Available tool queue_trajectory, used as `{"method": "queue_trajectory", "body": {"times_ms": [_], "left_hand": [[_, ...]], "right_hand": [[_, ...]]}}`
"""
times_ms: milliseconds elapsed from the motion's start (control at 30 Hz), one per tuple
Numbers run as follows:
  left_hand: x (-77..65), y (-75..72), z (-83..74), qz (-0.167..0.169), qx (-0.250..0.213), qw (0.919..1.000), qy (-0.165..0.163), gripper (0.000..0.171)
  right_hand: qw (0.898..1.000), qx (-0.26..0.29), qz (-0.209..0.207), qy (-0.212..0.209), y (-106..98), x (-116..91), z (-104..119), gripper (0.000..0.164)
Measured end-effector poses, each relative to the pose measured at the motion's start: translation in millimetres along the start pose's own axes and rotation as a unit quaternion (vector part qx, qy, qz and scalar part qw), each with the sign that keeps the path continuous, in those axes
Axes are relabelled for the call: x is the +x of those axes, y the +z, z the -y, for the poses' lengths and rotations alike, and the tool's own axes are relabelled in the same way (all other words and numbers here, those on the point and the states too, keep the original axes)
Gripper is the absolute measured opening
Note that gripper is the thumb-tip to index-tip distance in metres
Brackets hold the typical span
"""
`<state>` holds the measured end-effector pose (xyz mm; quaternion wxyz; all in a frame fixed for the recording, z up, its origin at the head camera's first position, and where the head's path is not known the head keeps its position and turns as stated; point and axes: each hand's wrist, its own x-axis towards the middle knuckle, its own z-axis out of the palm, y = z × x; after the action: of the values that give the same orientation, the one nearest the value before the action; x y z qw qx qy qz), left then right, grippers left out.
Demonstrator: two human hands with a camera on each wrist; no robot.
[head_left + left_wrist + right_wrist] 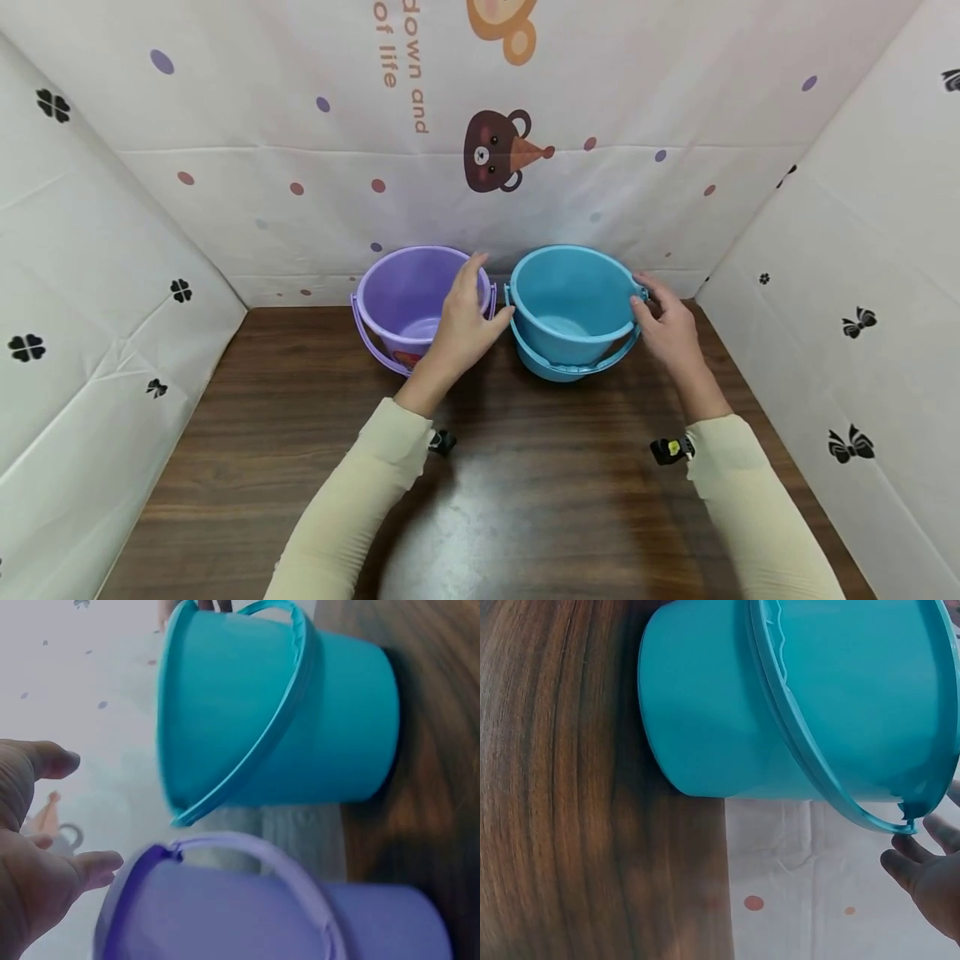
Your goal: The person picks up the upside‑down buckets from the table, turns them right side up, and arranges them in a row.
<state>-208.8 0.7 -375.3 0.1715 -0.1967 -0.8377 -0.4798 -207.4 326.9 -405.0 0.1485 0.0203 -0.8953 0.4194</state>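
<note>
Two buckets stand side by side on the table against the back wall. On the left is the purple bucket, its handle hanging down in front. My left hand hovers over its right rim, fingers spread and holding nothing; the left wrist view shows its fingertips apart from both buckets. To the right stands the blue bucket, its handle lowered across the front. My right hand is at its right rim, with relaxed fingertips touching by the handle's hinge.
A dark wooden table lies under the buckets. White printed sheets form the back wall and both side walls, with the right sheet close to my right hand. Wrist cameras are strapped to both wrists.
</note>
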Motion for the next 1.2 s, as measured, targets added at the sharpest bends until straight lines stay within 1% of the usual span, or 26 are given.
{"method": "queue_trajectory", "body": {"times_ms": [133, 333, 567, 700, 800, 933, 1067, 1133, 1200], "left_hand": [[-1.1, -15.3, 2.0, -0.008, -0.002, 0.9999, 0.013, 0.080], [-7.1, -38.5, 11.8, -0.016, 0.011, 0.9993, 0.031, 0.078], [-19.1, -73.6, 22.7, -0.022, 0.081, 0.9953, 0.049, 0.076], [-26.7, -92.4, 27.3, -0.034, 0.116, 0.9918, 0.042, 0.076], [-34.0, -104.8, 30.8, -0.047, 0.137, 0.9889, 0.035, 0.076], [-47.1, -116.4, 40.1, -0.058, 0.158, 0.9855, 0.025, 0.075], [-62.0, -124.6, 55.2, -0.064, 0.198, 0.9780, 0.013, 0.077], [-68.6, -129.1, 64.9, -0.065, 0.221, 0.9731, 0.010, 0.079], [-74.6, -134.2, 74.1, -0.058, 0.242, 0.9686, 0.004, 0.081]], "right_hand": [[1.000, -0.018, 0.001, -0.018, -3.2, -0.5, 3.0, 0.052], [0.996, -0.072, 0.011, -0.054, -6.2, -1.9, 10.7, 0.054], [0.990, -0.107, 0.004, -0.092, -8.8, -7.6, 19.7, 0.054], [0.985, -0.124, -0.006, -0.122, -10.6, -12.8, 25.0, 0.054], [0.979, -0.134, -0.019, -0.153, -10.1, -17.4, 28.3, 0.053], [0.965, -0.167, -0.047, -0.197, -8.9, -24.9, 30.4, 0.055], [0.952, -0.198, -0.077, -0.219, -8.7, -29.6, 28.0, 0.056], [0.949, -0.206, -0.091, -0.222, -8.9, -30.0, 24.4, 0.056], [0.945, -0.211, -0.104, -0.226, -9.4, -29.6, 20.0, 0.056]]}}
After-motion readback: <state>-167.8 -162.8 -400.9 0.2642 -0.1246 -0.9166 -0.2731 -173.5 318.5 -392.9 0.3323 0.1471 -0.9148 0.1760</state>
